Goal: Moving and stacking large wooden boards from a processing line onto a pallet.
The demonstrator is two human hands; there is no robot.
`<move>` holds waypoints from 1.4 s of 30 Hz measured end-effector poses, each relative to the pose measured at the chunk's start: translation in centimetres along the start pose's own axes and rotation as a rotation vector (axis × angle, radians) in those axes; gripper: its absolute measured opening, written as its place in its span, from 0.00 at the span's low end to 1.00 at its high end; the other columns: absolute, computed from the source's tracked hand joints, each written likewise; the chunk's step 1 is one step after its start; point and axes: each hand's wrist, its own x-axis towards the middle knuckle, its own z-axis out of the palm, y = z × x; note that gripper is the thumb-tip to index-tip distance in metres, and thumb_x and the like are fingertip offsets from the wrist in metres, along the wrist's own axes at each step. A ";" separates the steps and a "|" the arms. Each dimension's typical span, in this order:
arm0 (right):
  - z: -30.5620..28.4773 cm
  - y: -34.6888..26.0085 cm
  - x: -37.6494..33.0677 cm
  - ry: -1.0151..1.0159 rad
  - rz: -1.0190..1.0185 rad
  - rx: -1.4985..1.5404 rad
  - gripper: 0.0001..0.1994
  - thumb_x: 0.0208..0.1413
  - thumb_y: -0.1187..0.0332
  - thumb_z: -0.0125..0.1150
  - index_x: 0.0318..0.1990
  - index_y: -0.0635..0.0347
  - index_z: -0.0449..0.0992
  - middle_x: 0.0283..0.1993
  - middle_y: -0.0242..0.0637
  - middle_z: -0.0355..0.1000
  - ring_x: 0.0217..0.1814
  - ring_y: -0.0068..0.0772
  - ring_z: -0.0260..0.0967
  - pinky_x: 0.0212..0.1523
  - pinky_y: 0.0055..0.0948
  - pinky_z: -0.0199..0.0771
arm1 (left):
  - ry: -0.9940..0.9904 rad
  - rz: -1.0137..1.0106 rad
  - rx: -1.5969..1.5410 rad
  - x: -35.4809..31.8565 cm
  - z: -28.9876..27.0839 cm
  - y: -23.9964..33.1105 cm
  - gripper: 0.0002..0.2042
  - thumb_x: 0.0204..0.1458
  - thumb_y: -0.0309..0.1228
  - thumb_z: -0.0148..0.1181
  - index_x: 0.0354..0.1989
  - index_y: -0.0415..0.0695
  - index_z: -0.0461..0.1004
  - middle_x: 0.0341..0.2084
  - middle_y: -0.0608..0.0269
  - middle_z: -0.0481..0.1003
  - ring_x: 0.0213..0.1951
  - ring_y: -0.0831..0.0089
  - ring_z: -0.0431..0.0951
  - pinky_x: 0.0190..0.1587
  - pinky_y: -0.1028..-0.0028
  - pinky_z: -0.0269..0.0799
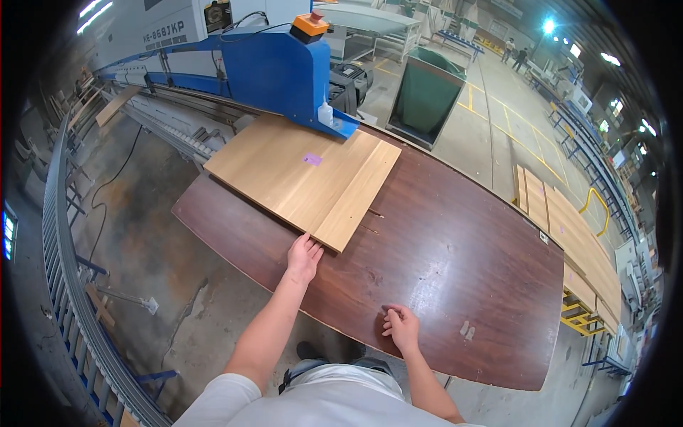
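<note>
A stack of light wooden panels (299,174) lies on a dark brown table top (455,249), its far end reaching under the blue machine head (274,71). A small purple sticker (311,159) sits on the top panel. My left hand (304,257) lies flat with fingers spread, its fingertips touching the near edge of the panels. My right hand (402,327) rests on the table's near edge, fingers loosely curled, holding nothing.
A long grey-and-blue machine (163,50) runs to the far left. A roller conveyor rail (67,285) curves along the left. A green bin (423,96) stands beyond the table. More light panels (569,235) are stacked at the right. Two people stand far off.
</note>
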 end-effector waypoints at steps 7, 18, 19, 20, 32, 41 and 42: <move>-4.1 0.9 -0.5 0.134 0.025 0.223 0.10 0.56 0.73 0.53 0.43 0.67 0.72 0.28 0.36 0.70 0.24 0.22 0.68 0.24 0.23 0.76 | 0.054 -0.025 -0.168 0.7 1.7 -2.3 0.20 0.58 0.36 0.46 0.54 0.37 0.60 0.53 0.54 0.65 0.55 0.63 0.64 0.60 0.64 0.59; -10.2 1.6 0.4 0.218 0.010 0.226 0.12 0.56 0.73 0.52 0.46 0.69 0.70 0.30 0.37 0.71 0.25 0.21 0.69 0.26 0.22 0.77 | 0.185 0.006 0.106 0.9 3.9 -5.3 0.12 0.57 0.30 0.51 0.46 0.38 0.62 0.42 0.56 0.70 0.43 0.63 0.74 0.43 0.60 0.75; -10.3 1.5 0.8 0.201 0.022 0.224 0.12 0.57 0.72 0.52 0.46 0.69 0.70 0.31 0.38 0.72 0.26 0.22 0.69 0.27 0.22 0.77 | 0.198 0.008 0.152 0.5 4.1 -5.7 0.12 0.57 0.30 0.51 0.45 0.38 0.62 0.41 0.56 0.70 0.41 0.64 0.75 0.42 0.61 0.76; -10.4 1.4 1.2 0.197 0.050 0.214 0.12 0.57 0.72 0.52 0.47 0.69 0.70 0.32 0.39 0.72 0.26 0.23 0.69 0.28 0.23 0.77 | 0.213 0.013 0.197 0.1 4.3 -6.1 0.11 0.57 0.30 0.51 0.45 0.38 0.62 0.40 0.56 0.71 0.40 0.64 0.76 0.41 0.63 0.77; -11.5 -3.9 11.6 0.100 0.146 0.540 0.24 0.59 0.54 0.50 0.52 0.65 0.63 0.42 0.49 0.71 0.41 0.36 0.72 0.39 0.35 0.77 | 0.124 -0.044 0.178 -11.9 3.2 -13.0 0.10 0.56 0.30 0.53 0.40 0.39 0.63 0.38 0.57 0.71 0.39 0.64 0.75 0.41 0.64 0.74; -16.9 -2.6 10.6 0.130 0.168 0.551 0.19 0.57 0.52 0.50 0.44 0.60 0.67 0.34 0.37 0.72 0.34 0.31 0.70 0.34 0.31 0.74 | 0.188 0.062 0.330 -20.0 0.7 -12.8 0.08 0.57 0.31 0.50 0.38 0.39 0.66 0.35 0.58 0.74 0.36 0.67 0.77 0.38 0.66 0.74; -17.2 -2.6 10.2 0.142 0.160 0.577 0.20 0.57 0.50 0.49 0.43 0.59 0.68 0.32 0.36 0.71 0.32 0.30 0.69 0.35 0.31 0.74 | 0.198 0.067 0.315 -20.5 0.3 -12.4 0.08 0.57 0.32 0.50 0.39 0.40 0.67 0.34 0.60 0.74 0.35 0.69 0.77 0.37 0.68 0.74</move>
